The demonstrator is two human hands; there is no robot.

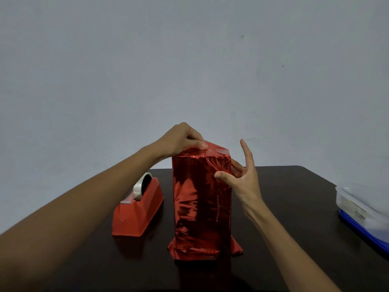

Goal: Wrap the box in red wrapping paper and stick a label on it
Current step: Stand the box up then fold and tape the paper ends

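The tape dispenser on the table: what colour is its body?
The tape dispenser is red; head view.

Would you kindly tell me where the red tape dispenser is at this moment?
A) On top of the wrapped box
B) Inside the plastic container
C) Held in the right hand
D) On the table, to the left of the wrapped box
D: the tape dispenser stands on the dark table just left of the upright wrapped box, with a small gap between the two.
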